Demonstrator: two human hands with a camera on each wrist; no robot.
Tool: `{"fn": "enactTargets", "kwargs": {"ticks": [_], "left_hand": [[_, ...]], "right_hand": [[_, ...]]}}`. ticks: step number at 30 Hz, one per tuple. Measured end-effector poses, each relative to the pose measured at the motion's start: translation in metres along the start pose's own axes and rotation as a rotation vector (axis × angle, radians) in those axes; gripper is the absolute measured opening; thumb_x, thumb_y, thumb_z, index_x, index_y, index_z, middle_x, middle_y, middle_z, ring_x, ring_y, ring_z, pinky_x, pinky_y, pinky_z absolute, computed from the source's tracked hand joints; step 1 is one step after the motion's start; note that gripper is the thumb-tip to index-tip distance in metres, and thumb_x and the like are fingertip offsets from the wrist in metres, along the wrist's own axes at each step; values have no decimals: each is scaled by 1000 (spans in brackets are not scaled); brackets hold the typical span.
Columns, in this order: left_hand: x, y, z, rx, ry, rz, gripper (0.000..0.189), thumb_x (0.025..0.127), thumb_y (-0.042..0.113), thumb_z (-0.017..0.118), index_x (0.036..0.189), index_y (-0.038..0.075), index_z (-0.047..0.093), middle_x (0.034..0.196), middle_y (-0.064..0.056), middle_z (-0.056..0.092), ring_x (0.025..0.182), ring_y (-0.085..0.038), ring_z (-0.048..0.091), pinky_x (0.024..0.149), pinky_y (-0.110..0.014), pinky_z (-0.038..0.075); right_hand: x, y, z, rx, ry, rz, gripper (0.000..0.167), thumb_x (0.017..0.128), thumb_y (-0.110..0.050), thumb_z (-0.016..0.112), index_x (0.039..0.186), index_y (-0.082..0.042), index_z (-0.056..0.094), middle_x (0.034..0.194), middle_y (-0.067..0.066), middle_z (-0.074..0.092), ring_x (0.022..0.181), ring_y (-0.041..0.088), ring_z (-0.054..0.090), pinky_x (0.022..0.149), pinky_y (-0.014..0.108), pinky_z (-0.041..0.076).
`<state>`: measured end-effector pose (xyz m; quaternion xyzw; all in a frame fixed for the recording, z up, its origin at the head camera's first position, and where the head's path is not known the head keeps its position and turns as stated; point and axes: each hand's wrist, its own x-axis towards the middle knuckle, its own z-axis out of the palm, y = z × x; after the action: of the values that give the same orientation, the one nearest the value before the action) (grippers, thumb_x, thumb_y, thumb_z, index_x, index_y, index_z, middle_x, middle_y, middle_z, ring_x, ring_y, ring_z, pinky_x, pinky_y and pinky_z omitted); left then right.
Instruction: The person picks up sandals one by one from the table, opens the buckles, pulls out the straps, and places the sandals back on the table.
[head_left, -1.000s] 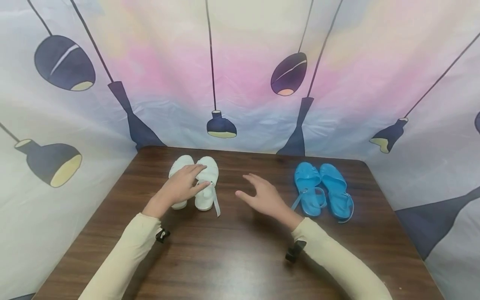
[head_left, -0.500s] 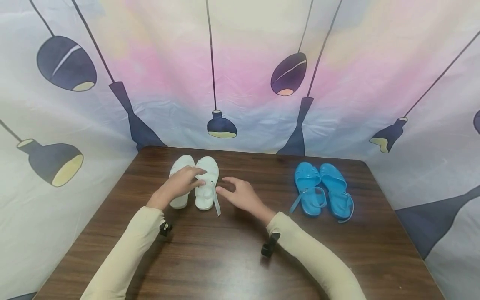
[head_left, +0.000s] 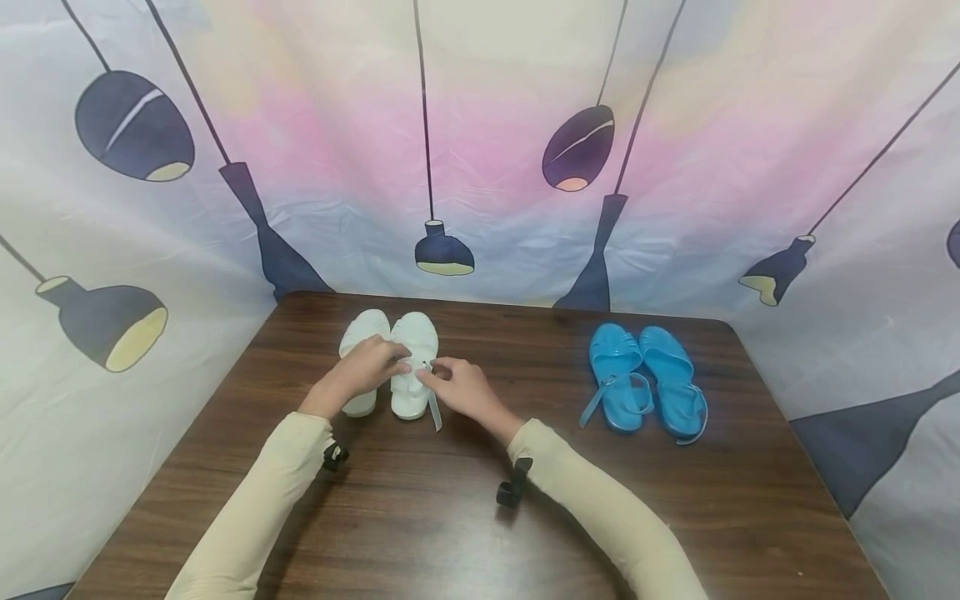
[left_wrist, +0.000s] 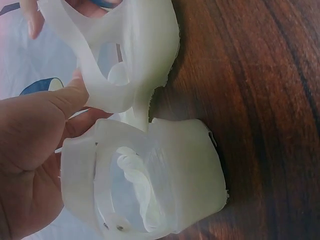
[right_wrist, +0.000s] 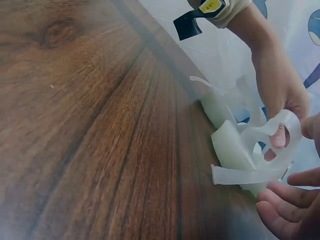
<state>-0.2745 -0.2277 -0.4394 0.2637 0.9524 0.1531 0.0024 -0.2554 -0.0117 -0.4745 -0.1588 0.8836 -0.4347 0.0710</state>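
Note:
A pair of white plastic sandals lies at the back left of the table, toes toward the wall. My left hand [head_left: 352, 375] reaches across the left sandal [head_left: 360, 407] and pinches the raised ankle strap [right_wrist: 292, 125] of the right sandal [head_left: 411, 406] between thumb and fingers. At that sandal's outer side, by the buckle, is my right hand [head_left: 468, 390], thumb and forefinger apart with the tips close to the strap. The strap's loose tail [right_wrist: 245, 176] hangs outward below my right fingers. The left wrist view shows the sandals' heel ends [left_wrist: 195, 175] up close.
A pair of blue plastic sandals [head_left: 624, 408] stands at the back right of the brown wooden table [head_left: 480, 517]. Behind and beside the table hangs a pale cloth [head_left: 495, 150] printed with dark lamps. Each wrist carries a small black mount [head_left: 513, 483].
My right hand has moved left from the middle of the table to the right white sandal's buckle side. My left thumb and fingers have closed in on the strap. The sandals stay in place.

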Motion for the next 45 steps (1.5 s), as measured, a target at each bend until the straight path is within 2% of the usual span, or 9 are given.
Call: {"fn": "enactTargets", "kwargs": {"ticks": [7, 10, 14, 16, 20, 26, 32, 38, 45], "left_hand": [[0, 1, 1, 1, 0, 1, 20, 100, 14, 65, 113, 0, 74, 104, -11, 76, 97, -30, 70, 87, -47, 56], [1, 2, 0, -4, 6, 12, 18, 100, 13, 66, 110, 1, 75, 102, -10, 76, 95, -29, 71, 86, -47, 56], [3, 3, -1, -33, 10, 11, 17, 100, 12, 65, 109, 1, 74, 102, -10, 75, 96, -30, 71, 86, -47, 56], [4, 3, -1, -48, 13, 5, 16, 100, 12, 65, 109, 1, 74, 102, -11, 75, 97, -30, 71, 85, -48, 56], [4, 4, -1, -59, 25, -1, 16, 100, 12, 66, 108, 1, 75, 102, -11, 76, 98, -30, 71, 85, -47, 57], [5, 8, 0, -80, 43, -17, 15, 100, 12, 66, 107, 3, 75, 103, -11, 75, 99, -29, 71, 86, -47, 57], [6, 14, -3, -119, 52, -41, 16, 100, 13, 66, 110, 3, 74, 103, -11, 76, 98, -29, 71, 86, -48, 57], [9, 17, -3, -121, 79, -48, 17, 99, 14, 68, 110, 3, 75, 104, -11, 76, 99, -29, 71, 87, -48, 57], [8, 29, -4, -153, 161, -15, 17, 98, 12, 70, 109, 1, 75, 105, -14, 75, 97, -31, 72, 85, -48, 58]], "right_hand": [[4, -2, 1, -33, -39, 54, 60, 98, -56, 58, 136, -10, 65, 112, 4, 73, 89, 12, 66, 77, 32, 54], [6, -3, 1, -7, -84, 83, 59, 97, -51, 60, 139, -9, 63, 106, 4, 74, 83, 12, 67, 72, 31, 54], [9, -2, 0, 128, -138, 128, 59, 96, -44, 64, 142, -7, 60, 87, 6, 72, 72, 15, 67, 63, 29, 55], [11, 0, -1, 198, -147, 149, 57, 95, -41, 66, 141, -8, 60, 84, 6, 70, 71, 16, 66, 61, 27, 55], [12, 5, -2, 293, -135, 163, 50, 95, -35, 68, 137, -6, 64, 87, 6, 71, 72, 16, 67, 62, 28, 58], [15, 12, -2, 370, -109, 116, 40, 97, -21, 69, 131, 0, 67, 94, 15, 73, 67, 16, 70, 65, 30, 62], [16, 14, -4, 384, -77, 65, 36, 90, -9, 68, 123, 4, 70, 111, 21, 72, 72, 18, 73, 67, 31, 62], [14, 13, -8, 353, -41, 33, 32, 85, -4, 68, 115, 6, 74, 95, 14, 76, 70, 13, 69, 68, 34, 62], [6, 11, -21, 273, 28, 24, 27, 85, -10, 70, 110, 0, 78, 90, 7, 76, 65, 11, 59, 58, 23, 51]]}}
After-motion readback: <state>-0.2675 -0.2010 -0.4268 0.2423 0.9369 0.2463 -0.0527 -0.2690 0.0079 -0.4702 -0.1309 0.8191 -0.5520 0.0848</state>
